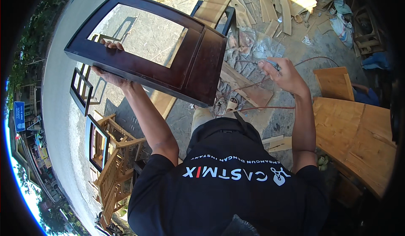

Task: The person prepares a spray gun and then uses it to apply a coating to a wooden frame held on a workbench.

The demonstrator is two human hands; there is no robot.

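My left hand [113, 76] grips a dark brown wooden frame [139, 65] from below, and its fingertips show through the frame's large opening. The frame has a curved far edge and a solid panel at its right end. It is held up, tilted, in front of me. To its right, my right hand [283, 73] is closed around a small grey-blue tool [273, 63] with a thin tip pointing left toward the frame. Fingers hide most of the tool. A thin reddish hose [314, 59] passes close to this hand; whether it joins the tool I cannot tell.
Under the frame lies a wooden plank [216, 2]. Crumpled plastic sheet [263, 46] and boards [249, 86] cover the ground ahead. Wooden furniture [116, 168] and dark frames [80, 90] stand at left. A large wooden panel [358, 128] is at right, near another person's arm [360, 87].
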